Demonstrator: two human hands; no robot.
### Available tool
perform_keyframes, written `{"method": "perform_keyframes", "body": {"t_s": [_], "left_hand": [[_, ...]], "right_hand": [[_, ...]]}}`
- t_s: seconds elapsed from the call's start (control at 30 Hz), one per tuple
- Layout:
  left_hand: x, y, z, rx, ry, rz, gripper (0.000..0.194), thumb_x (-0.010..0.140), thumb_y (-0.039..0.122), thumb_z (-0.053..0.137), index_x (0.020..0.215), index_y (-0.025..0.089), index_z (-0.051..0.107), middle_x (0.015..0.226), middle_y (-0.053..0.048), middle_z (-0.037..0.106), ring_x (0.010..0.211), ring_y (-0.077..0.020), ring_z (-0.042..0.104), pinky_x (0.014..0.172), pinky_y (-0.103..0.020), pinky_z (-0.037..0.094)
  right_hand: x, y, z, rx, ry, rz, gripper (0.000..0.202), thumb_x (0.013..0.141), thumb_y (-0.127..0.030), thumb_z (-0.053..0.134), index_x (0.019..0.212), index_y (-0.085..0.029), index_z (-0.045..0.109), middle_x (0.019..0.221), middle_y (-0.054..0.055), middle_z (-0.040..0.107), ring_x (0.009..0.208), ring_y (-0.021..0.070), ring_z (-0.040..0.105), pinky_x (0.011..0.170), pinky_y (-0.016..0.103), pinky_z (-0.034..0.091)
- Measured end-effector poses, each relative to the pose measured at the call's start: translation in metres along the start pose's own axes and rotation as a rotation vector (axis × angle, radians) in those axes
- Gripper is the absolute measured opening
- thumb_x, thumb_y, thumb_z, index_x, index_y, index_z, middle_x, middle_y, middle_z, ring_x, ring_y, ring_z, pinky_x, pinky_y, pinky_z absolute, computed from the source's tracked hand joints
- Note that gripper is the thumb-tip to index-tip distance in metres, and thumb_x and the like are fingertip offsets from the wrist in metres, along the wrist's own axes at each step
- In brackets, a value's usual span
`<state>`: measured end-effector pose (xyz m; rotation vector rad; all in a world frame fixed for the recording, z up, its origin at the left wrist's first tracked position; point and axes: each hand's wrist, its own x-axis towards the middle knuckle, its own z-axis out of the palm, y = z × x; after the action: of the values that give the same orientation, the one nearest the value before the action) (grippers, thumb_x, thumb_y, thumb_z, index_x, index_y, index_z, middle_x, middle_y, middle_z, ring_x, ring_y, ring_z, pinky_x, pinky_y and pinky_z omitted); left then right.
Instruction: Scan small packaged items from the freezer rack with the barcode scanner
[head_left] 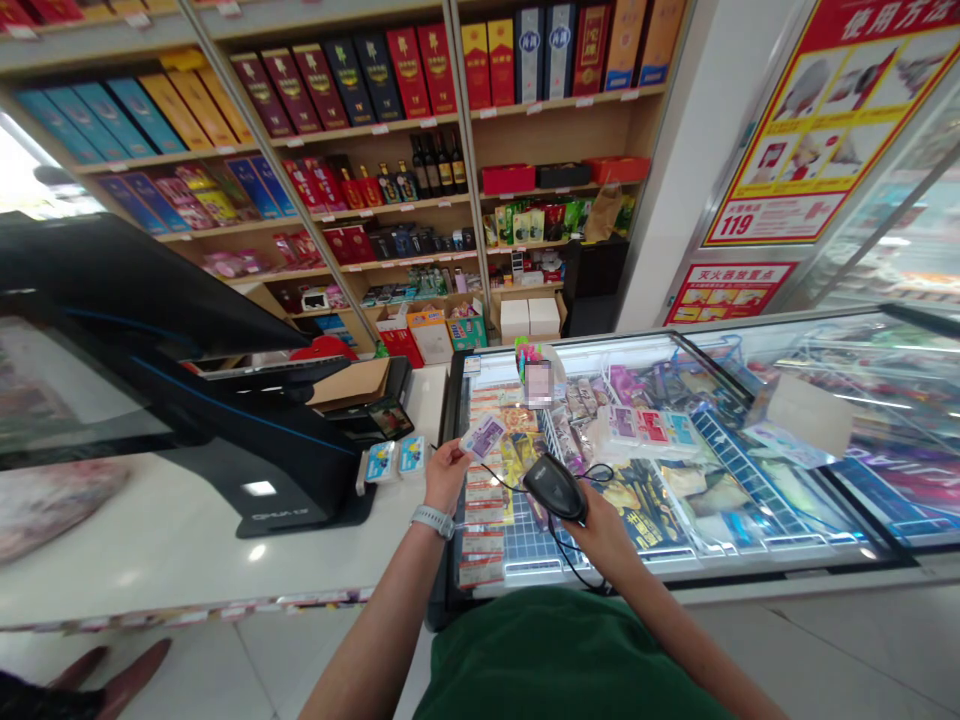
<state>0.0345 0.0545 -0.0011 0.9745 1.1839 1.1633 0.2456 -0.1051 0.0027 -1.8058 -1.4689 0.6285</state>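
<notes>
Inside a shop, across the top of the frame: pale wooden shelving [562, 130] stocked with boxes [409, 75] and bottles [441, 168]. At upper right, a white pillar [679, 190] near a red-and-yellow poster [832, 130]. From center to right, a brightly lit, glass-topped freezer [757, 588]; at left, a glossy white counter [187, 560] above pale floor tiles [315, 655].

The left edge cuts off the black monitor [127, 290] and a person's legs [37, 697]. Pixelation hides part of a colourful item [528, 352]. Fine print on the purple card [484, 437] is unreadably small
</notes>
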Motion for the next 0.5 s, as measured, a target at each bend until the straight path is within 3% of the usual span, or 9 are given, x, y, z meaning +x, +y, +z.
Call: {"method": "perform_keyframes", "body": {"t_s": [0.5], "left_hand": [[0.0034,0.0023,0.0048,-0.010,0.003,0.002,0.031,0.063,0.004,0.071,0.092,0.014,0.065,0.077,-0.003,0.071,0.076,-0.0152,0.065,0.081,-0.029,0.049]], "right_hand": [[0.0015,0.0012,0.0012,-0.017,-0.012,0.005,0.034,0.072,-0.016,0.052,0.106,-0.017,0.056,0.101,0.009,0.068,0.096,0.0243,0.063,0.083,0.033,0.047]]}}
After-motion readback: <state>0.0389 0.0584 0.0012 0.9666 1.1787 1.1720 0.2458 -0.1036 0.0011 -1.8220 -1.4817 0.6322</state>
